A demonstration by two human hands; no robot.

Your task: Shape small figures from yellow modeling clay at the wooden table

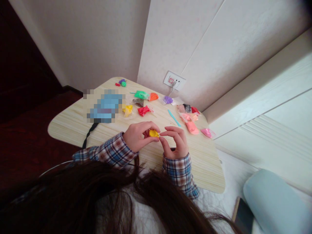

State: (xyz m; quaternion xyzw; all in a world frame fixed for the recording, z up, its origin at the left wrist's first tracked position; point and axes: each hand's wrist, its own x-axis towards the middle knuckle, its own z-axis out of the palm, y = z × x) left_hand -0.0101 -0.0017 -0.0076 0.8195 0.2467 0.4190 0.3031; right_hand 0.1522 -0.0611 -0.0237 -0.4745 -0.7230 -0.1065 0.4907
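Observation:
A small yellow lump of modelling clay (153,133) is held above the near part of the table. My left hand (138,135) grips it between thumb and fingers. From the other side, my right hand (177,143) pinches the clay's right end with thumb and forefinger tips, its other fingers curled. Just beyond the hands lie a bag of red clay (144,110) and a bag of yellow clay (127,110). A light-blue modelling tool (174,118) rests on the table, further off from my right hand.
The wooden table (202,162) also bears green clay (141,94), orange clay (153,96), purple clay (168,99) and several pink and coral packets (192,127). Small shaped clay pieces (123,84) sit at the far corner. Behind is a wall socket (174,80) with a plug.

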